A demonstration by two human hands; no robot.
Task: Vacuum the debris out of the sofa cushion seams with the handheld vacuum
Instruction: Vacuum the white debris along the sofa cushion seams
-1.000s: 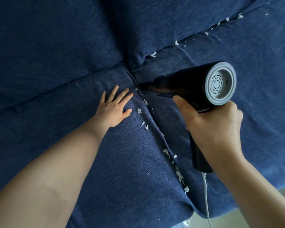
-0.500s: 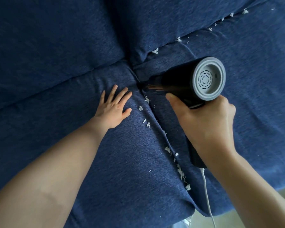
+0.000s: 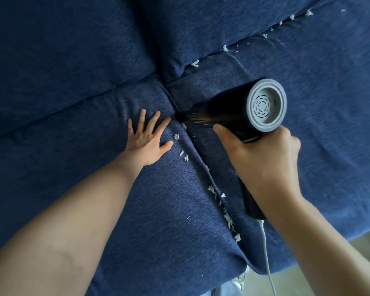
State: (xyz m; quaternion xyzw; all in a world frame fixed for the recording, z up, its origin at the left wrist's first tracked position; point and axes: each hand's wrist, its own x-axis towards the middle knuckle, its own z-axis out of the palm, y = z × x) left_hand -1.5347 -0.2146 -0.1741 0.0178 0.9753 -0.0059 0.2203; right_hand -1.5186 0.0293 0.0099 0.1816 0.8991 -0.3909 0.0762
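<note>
The vacuum point(image 3: 239, 110) has slid a little further to the left than a moment ago, so its brush tip now pokes right into the spot where the four cushions meet. The left hand point(image 3: 146, 138) has stayed in the same place.

The right hand point(image 3: 263, 161) is wrapped tight around the black handle of the vacuum, with the thumb pointing along the body. It holds it this way so the tip can aim down into the seam point(image 3: 198, 150) between the two seat cushions. The round grey end faces up at the camera. A white cord point(image 3: 266, 251) hangs from the bottom of the handle and runs off toward the floor.

The left hand lies flat on the left seat cushion point(image 3: 115, 189) with its fingers spread wide, just beside the brush tip. I think it presses the cushion down and pulls it aside, so the seam opens and the vacuum can reach in.

White bits point(image 3: 226, 212) still lie along the seam toward the front edge, with a few loose ones near the left thumb. More white bits point(image 3: 223, 48) sit in the seam under the back cushion on the right. So most of the job looks still to do, and the vacuum probably needs to travel down the seam next.
</note>
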